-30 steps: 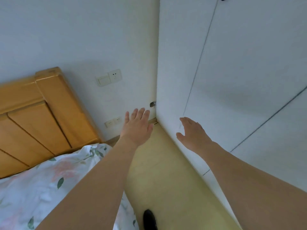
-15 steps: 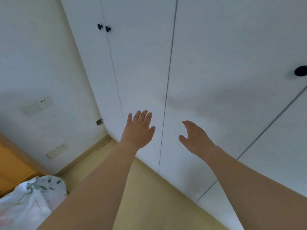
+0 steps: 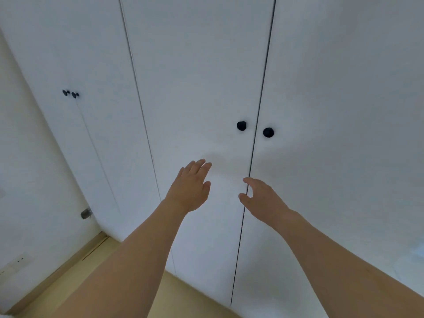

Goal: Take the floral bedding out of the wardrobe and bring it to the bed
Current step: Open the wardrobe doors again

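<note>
A white wardrobe (image 3: 195, 76) fills the view, all its doors closed. Two black round knobs sit either side of the middle door seam: the left knob (image 3: 241, 126) and the right knob (image 3: 268, 132). My left hand (image 3: 191, 187) is raised in front of the left door, fingers spread, holding nothing, below and left of the knobs. My right hand (image 3: 261, 199) hovers over the seam, fingers loosely apart, empty. Neither hand touches a knob. No floral bedding is in view.
A second pair of small black knobs (image 3: 70, 93) sits on the doors at far left. The white wall (image 3: 27, 191) meets the wardrobe at left, with a metal door stop (image 3: 86, 213) low on it. Pale wooden floor (image 3: 96, 267) runs along the bottom.
My view has swung right and up from the bed and wall to the wardrobe front; the bed is out of sight. Both open hands now face the middle doors under the knobs.
</note>
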